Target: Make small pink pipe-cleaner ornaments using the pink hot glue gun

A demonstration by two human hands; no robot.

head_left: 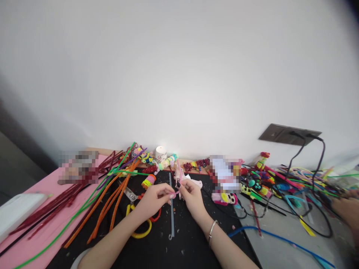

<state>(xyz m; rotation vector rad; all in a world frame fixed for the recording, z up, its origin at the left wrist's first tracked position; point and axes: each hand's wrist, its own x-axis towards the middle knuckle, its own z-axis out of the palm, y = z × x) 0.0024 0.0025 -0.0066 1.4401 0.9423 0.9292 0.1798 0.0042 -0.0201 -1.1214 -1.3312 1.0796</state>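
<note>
I'm pinching a pink strip with left hand and right hand, seemingly shaping it, the next bend needing steadiness.

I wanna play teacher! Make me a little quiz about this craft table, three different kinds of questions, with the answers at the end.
1. Pick one: where is the silver bracelet?
A) on the left wrist
B) on the right wrist
C) lying on the table

2. True or false: black cables run into the wall socket.

3. Fill in the blank: the fingertips of the left hand pinch a small piece coloured ____.

Key: 1 B; 2 true; 3 pink.
</note>
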